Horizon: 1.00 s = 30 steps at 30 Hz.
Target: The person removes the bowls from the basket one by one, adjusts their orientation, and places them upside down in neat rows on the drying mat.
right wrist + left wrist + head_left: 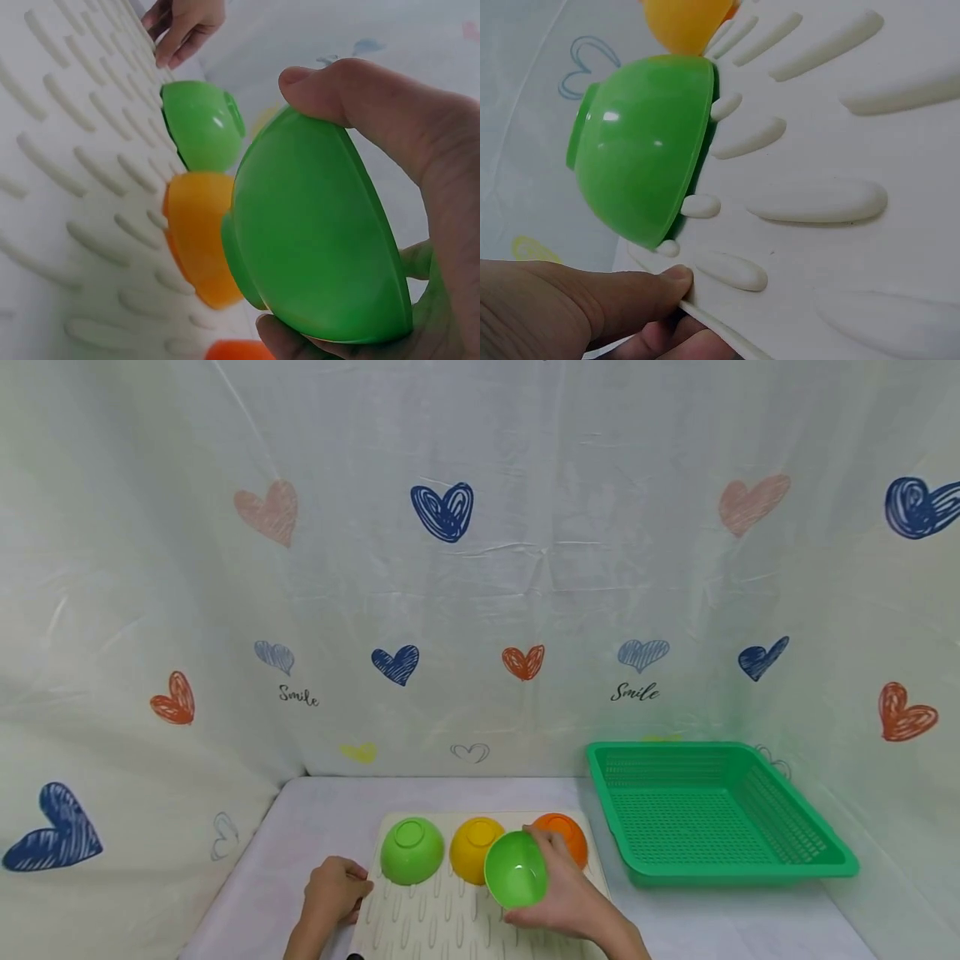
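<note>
A green bowl [315, 232] is held by its rim in my right hand [564, 889], its opening facing me in the head view. It overlaps a yellow bowl [472, 852] behind it. On a white ridged drying mat [427, 927], the yellow bowl, another green bowl [412, 852] and an orange bowl [567, 837] lie upside down in a row along the far edge. My right hand partly hides the orange one. At the mat's left edge, my left hand [335, 891] pinches the rim between thumb and fingers, close beside the upturned green bowl [645, 150].
A green plastic basket [720, 827] with mesh sides stands at the right of the white-covered table [322, 810]. Behind and beside the table hangs a white curtain [480, 593] printed with hearts. A small black round thing [356, 957] shows at the mat's lower left.
</note>
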Each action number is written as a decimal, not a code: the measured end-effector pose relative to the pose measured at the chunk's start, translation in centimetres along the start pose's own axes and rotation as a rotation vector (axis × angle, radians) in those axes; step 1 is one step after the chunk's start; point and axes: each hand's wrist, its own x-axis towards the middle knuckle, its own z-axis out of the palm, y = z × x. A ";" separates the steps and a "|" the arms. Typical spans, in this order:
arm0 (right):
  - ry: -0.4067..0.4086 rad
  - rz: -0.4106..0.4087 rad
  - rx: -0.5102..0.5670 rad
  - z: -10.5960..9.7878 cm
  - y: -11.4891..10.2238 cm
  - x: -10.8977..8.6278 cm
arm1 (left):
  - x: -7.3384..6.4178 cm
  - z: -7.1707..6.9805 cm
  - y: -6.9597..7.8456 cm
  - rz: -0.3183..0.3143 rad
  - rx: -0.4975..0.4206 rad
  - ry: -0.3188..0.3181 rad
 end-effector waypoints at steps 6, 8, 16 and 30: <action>0.008 0.002 0.020 0.9 -0.8 -0.1 | 0.0 -0.1 0.0 0.004 0.023 -0.003; 0.007 0.000 0.051 1.2 -0.9 -0.2 | -0.1 -0.1 -0.1 0.013 0.031 0.003; -0.021 -0.032 0.049 2.0 -1.1 -0.5 | -0.5 0.0 -0.7 0.020 -0.051 0.018; -0.048 -0.068 -0.004 1.9 -2.6 -0.6 | -5.1 1.5 5.6 0.026 -0.580 -0.049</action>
